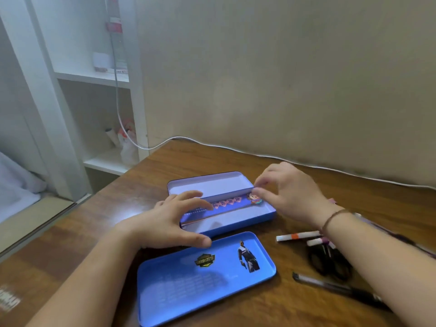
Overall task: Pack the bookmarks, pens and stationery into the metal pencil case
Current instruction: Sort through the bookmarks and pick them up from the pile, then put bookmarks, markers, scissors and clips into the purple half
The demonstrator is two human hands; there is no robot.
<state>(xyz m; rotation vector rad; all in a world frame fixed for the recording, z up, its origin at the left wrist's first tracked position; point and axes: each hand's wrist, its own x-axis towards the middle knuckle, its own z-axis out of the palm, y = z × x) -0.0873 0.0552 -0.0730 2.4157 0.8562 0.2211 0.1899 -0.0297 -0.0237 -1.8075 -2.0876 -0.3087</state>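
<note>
The blue metal pencil case [238, 224] lies open on the wooden table, its hinged lid [207, 184] flat behind it. A long purple bookmark [226, 205] with a cartoon head at its right end lies inside along the back wall. My right hand [287, 192] pinches the bookmark's right end. Spread over the case's left end is my left hand [169, 220], fingertips on the bookmark, thumb by the front wall. A separate blue printed tray [205, 277] lies in front of the case.
To the right on the table [82, 244] lie a white marker with an orange band [298, 236], a second white marker [317, 241], black scissors [329, 261] and a black pen [335, 287]. A white cable [236, 149] runs along the wall. White shelves [94, 77] stand at the left.
</note>
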